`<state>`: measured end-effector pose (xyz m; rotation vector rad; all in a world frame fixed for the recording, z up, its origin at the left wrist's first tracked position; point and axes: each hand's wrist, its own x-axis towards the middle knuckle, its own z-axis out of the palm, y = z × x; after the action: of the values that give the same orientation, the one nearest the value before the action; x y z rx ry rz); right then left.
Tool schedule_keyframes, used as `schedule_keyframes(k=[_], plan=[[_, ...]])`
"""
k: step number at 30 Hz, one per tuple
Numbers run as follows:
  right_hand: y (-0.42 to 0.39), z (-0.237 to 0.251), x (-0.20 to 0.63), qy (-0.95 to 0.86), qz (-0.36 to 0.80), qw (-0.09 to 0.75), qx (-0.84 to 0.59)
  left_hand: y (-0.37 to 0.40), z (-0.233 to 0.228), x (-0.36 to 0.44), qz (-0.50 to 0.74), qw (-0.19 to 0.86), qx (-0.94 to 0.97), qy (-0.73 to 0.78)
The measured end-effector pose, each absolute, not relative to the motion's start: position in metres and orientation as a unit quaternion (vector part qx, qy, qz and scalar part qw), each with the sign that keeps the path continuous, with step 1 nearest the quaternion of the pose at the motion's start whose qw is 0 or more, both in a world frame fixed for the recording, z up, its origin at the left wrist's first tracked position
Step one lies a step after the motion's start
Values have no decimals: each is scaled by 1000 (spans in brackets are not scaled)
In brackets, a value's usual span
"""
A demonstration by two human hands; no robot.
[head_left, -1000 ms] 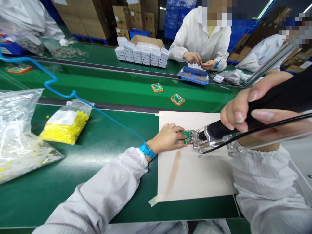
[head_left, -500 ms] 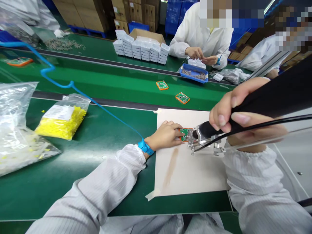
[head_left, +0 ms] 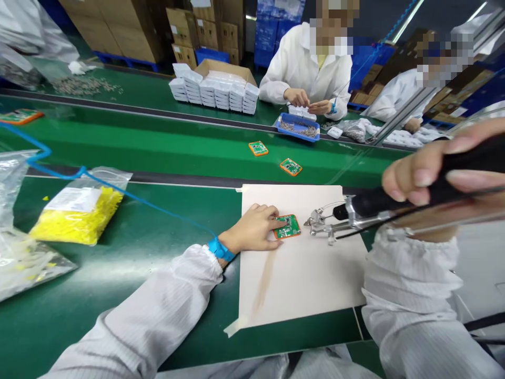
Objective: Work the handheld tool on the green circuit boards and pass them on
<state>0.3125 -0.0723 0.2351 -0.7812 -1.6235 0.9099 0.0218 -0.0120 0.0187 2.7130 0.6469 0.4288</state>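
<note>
On the taped-down sheet of pale paper (head_left: 303, 279) lies a green circuit board (head_left: 291, 226) in an orange frame. My left hand (head_left: 252, 229) grips its left side, with a finger on top and the thumb at the lower edge. A blue wrist strap with a coiled cord is on that wrist. My right hand (head_left: 418, 173) is wrapped round a black electric screwdriver (head_left: 369, 205), held tilted almost level. Its metal nose points left, a little to the right of the board and apart from it. A black cable runs along the tool.
Two more framed boards (head_left: 258, 148) lie on the green conveyor belt (head_left: 189, 152) ahead. Bags of yellow parts (head_left: 79, 213) and pale parts (head_left: 29, 260) lie at left. Across the belt, a co-worker (head_left: 311, 73) handles something small above a blue tray (head_left: 298, 128), near stacked white cases (head_left: 213, 92).
The screwdriver's nose has drawn back to the right, off the circuit board, uncovering it. My left hand still holds the board. The camera view has shifted slightly.
</note>
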Motion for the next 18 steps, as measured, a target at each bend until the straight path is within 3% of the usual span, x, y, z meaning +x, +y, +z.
schedule_keyframes(k=[9,18], plan=[[-39,196,268,-665,407,599,-186,-14,18,25,147,162,946,241],[-38,191,265,-656,417,600,-187,-17,22,26,134,158,945,252]])
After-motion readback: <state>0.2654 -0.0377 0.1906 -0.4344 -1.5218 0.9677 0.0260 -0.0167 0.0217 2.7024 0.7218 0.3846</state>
